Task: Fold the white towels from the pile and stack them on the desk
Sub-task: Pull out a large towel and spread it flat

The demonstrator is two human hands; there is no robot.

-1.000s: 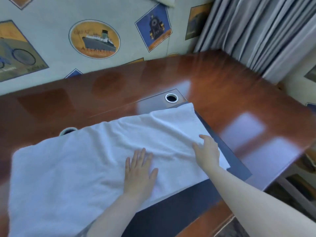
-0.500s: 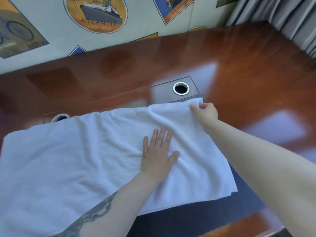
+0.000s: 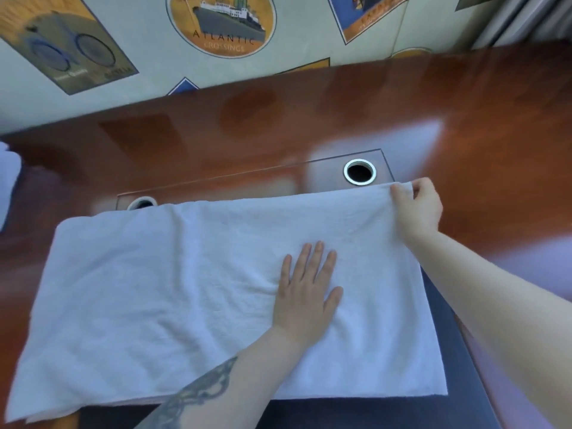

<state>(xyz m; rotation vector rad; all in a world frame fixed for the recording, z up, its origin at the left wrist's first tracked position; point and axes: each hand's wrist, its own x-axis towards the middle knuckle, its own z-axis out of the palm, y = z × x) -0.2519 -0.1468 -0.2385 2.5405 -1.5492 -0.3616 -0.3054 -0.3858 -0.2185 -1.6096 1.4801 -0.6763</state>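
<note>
Behind the work surface a pale wall [image 3: 130, 97] carries travel-themed prints, among them a round ship emblem [image 3: 221, 24] lettered "ATLANTIC CROSSINGS", a tilted card with a bicycle [image 3: 66, 46] and a blue-and-orange poster [image 3: 368, 17]. Grey curtain folds [image 3: 510, 23] hang at the upper right corner. A metal-ringed cable grommet [image 3: 360, 171] sits in a grey inset panel, a second grommet [image 3: 141, 203] lies partly hidden further left, and a dark mat [image 3: 445, 320] shows at the lower right.

One white towel [image 3: 192, 283] spread flat, two hands on it, left hand [image 3: 306, 292] and right hand [image 3: 418, 209], two metal-ringed cable holes [image 3: 360, 171] in one wooden desk [image 3: 464, 119], one dark desk pad [image 3: 445, 323], several wall posters [image 3: 221, 24].
</note>
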